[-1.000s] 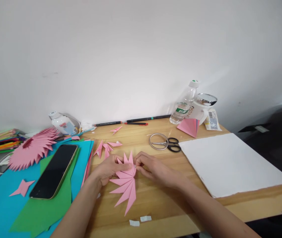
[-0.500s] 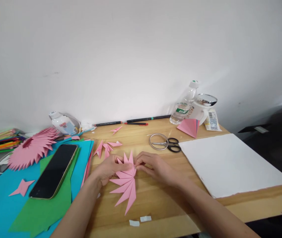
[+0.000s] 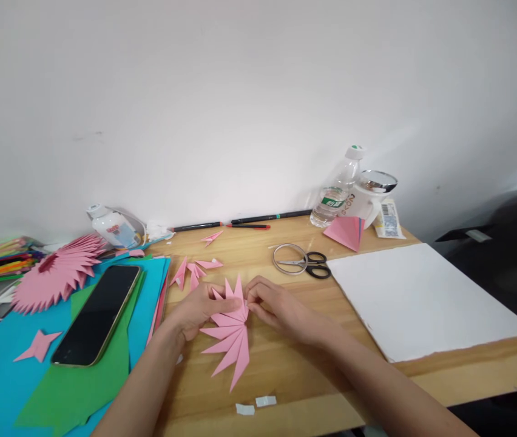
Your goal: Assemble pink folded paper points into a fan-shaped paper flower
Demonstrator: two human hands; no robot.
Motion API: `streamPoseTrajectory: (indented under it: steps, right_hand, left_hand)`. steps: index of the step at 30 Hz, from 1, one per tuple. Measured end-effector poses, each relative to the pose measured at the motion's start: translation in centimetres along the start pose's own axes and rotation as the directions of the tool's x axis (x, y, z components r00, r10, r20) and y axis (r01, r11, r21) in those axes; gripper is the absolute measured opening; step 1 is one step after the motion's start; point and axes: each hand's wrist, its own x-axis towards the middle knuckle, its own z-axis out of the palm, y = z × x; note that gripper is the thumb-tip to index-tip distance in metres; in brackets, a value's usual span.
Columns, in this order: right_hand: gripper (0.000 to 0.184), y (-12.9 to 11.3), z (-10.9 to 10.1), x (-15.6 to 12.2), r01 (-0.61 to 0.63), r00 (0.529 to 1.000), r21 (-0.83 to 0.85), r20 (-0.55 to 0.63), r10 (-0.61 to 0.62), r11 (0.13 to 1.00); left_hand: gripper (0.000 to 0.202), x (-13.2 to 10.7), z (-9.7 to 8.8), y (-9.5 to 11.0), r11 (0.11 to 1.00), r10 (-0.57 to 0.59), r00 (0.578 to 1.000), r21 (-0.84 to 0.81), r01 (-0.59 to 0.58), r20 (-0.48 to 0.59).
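Observation:
A half-round fan of pink folded-paper points (image 3: 229,343) is held over the wooden table, its spikes spread left, up and down. My left hand (image 3: 199,309) grips its upper left part, thumb across the front and fingers behind. At the fan's inner right edge, my right hand (image 3: 281,306) is closed in a pinch against the paper. Whatever small thing lies between those fingertips is too tiny to make out. Several loose pink folded pieces (image 3: 195,273) lie just beyond my left hand. Two small white strips (image 3: 266,401) rest on the table nearer to me.
Scissors (image 3: 317,265) and a ring (image 3: 289,260) lie beyond my right hand. A white board (image 3: 426,303) covers the right side. At left are a phone (image 3: 99,315), green paper (image 3: 76,388) and a pink pleated ring (image 3: 60,273). A water bottle (image 3: 335,191) stands by the wall.
Both hands keep nearly the same hold on the pink fan. The whole view has shifted very slightly; nothing was picked up or put down.

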Motion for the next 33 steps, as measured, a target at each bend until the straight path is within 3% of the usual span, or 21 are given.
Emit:
streamPoseTrajectory:
  steps: [5, 13, 21, 28, 33]
  right_hand:
    - [0.009, 0.2, -0.1, 0.0, -0.012, 0.999, 0.106, -0.045, 0.016, 0.994]
    - [0.013, 0.4, 0.0, 0.2, -0.120, 0.981, 0.224, -0.121, 0.150, 0.967]
    - [0.018, 0.6, 1.0, 0.3, -0.198, 0.951, 0.465, -0.121, 0.284, 0.863]
    - [0.018, 0.8, 1.0, 0.3, -0.220, 0.947, 0.502, -0.094, 0.306, 0.836]
    - [0.008, 0.9, 1.3, 0.2, -0.207, 0.952, 0.404, -0.129, 0.279, 0.891]
  left_hand:
    - [0.025, -0.1, 0.1, 0.1, 0.999, 0.047, 0.999, 0.001, -0.047, -0.007]
    - [0.028, -0.3, 0.4, 0.6, 0.993, 0.110, 0.993, 0.048, -0.108, -0.050]
    - [0.026, -0.2, 0.7, 0.2, 0.969, 0.230, 0.972, 0.112, -0.222, -0.058]
    - [0.027, 0.1, 0.6, -0.1, 0.971, 0.212, 0.975, 0.127, -0.202, -0.066]
    - [0.028, 0.2, 0.7, -0.1, 0.976, 0.198, 0.978, 0.110, -0.190, -0.067]
